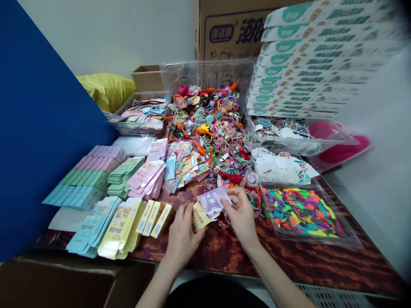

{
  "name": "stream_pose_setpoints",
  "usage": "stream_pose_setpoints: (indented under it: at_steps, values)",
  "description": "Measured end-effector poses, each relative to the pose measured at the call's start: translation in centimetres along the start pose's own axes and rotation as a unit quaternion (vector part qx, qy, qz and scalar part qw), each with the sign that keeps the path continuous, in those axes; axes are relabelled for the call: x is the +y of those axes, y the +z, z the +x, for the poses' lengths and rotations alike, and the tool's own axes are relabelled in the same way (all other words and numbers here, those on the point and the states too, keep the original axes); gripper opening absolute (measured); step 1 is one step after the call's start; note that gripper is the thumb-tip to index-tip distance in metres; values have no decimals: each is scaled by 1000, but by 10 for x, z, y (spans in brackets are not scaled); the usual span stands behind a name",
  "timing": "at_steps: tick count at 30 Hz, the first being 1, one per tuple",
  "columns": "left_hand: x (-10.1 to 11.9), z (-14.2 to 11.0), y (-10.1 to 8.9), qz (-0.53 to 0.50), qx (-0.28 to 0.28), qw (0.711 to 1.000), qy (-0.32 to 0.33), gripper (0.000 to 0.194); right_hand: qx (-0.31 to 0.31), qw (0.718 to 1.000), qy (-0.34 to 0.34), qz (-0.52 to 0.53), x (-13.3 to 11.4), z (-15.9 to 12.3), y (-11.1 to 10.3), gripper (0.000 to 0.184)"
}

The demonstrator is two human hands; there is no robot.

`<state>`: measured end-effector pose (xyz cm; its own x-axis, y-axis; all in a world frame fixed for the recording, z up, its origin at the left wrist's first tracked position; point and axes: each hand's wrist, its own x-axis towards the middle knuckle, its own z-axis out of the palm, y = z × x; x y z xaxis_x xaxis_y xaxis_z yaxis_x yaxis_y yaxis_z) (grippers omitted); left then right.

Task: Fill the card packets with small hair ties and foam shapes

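Observation:
My left hand (183, 235) is closed around a small yellow box (199, 217) with printed figures, near the table's front edge. Between the thumb and fingers of my right hand (241, 216) is a purple card (213, 202) with a cartoon character on it. The card's lower left edge meets the open end of the yellow box; whether part of it lies inside, I cannot tell. Left of my left hand stand three narrow yellow boxes (153, 218) in a row. Beyond them are a stack of flat yellow boxes (120, 226) and a stack of flat blue boxes (93, 224).
A heap of hair ties and trinkets (215, 124) spills from a clear bin (208, 68). Right lies a tray (356, 239) of colourful pieces; above it are stickers (279, 167) and stacked white cartons (298, 64). A blue panel (41, 128) borders the left.

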<state>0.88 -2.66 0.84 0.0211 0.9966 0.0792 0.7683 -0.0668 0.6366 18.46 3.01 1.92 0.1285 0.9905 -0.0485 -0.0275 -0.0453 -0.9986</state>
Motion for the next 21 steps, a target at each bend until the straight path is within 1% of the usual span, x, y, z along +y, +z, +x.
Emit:
stream_pose_setpoints:
  at_steps: [4,7,9,11,13,15,16,17,18,19,20,21]
  values:
    - [-2,1,-3,7,0,1000,-4,62,-31,999,14,0,-1,-3,-1,29]
    - [-2,-1,-1,4,-6,1000,-10,62,-80,996,32,-10,-3,-1,-5,29]
    - [-2,-2,2,1,-9,1000,-5,64,-103,993,39,-31,-3,-1,-6,27]
    - [-2,-2,3,2,-10,1000,1,66,-112,990,4,-82,-3,-5,-2,19]
    - [-2,-2,3,2,-11,1000,7,66,-129,977,-67,-158,-4,-13,2,12]
    - [-2,-1,2,-1,-14,1000,15,64,-176,951,-123,-222,-6,-19,5,17]
    - [-2,0,2,-3,-17,1000,18,63,-204,941,-135,-232,-7,-19,4,21]
    - [-2,0,1,-6,-18,1000,20,63,-220,938,-141,-230,-8,-16,1,24]
    - [-2,1,1,-8,-20,1000,21,63,-219,938,-147,-223,-8,-9,-3,27]
    - [-2,1,1,-10,-22,1000,20,63,-202,942,-157,-218,-9,2,-8,28]
    - [-2,1,1,-11,-26,999,18,63,-151,947,-175,-223,-9,15,-15,28]
    - [-2,2,2,-14,-30,999,16,63,-100,940,-195,-260,-9,30,-22,21]
